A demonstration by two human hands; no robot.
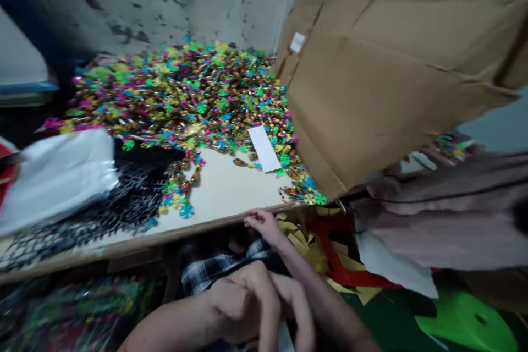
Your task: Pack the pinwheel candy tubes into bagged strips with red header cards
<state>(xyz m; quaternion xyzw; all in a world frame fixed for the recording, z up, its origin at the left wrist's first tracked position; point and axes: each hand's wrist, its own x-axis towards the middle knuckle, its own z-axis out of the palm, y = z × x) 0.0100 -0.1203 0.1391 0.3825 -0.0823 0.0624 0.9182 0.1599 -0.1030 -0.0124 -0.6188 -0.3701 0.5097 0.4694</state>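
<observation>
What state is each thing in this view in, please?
cardboard box: tilted, low corner by the edge of the table.
coloured pieces: loose, heaped on the table.
white slip: lying flat among the pieces.
white bag: crumpled, at the table's left.
right hand: fingers bent on the table edge.
left hand: curled; grip unclear.

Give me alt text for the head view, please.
The right hand rests at the near edge of a table heaped with small multicoloured wheel-shaped pieces, while the left hand sits curled low beside the right forearm. A cardboard box leans over the table's right side; a white bag lies on its left.
</observation>
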